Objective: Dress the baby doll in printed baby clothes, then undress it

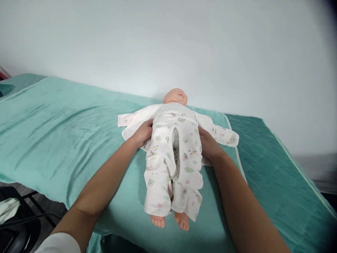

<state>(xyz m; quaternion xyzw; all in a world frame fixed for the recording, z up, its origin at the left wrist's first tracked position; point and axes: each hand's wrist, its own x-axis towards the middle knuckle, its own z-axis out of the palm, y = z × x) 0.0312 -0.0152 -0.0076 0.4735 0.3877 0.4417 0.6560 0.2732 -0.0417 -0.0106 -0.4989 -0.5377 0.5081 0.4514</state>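
A baby doll [175,96] lies on its back on the green cover, its head toward the wall and its bare feet [181,221] toward me. It wears a white long-sleeved baby top [150,113], sleeves spread to both sides. White printed baby trousers [160,165] with an open crotch cover its body from the chest to the ankles. At the left side of the trousers, my left hand [144,133] is closed, its curled fingers on the cloth edge. Opposite it, my right hand [209,143] reaches in against the trousers; its fingertips are hidden behind the cloth.
A light green cover [65,116] is spread over the bed, with a darker quilted layer [273,175] at the right. Behind it stands a pale wall [168,42]. At the lower left is a black object [28,232] with a white cloth [9,209] on it.
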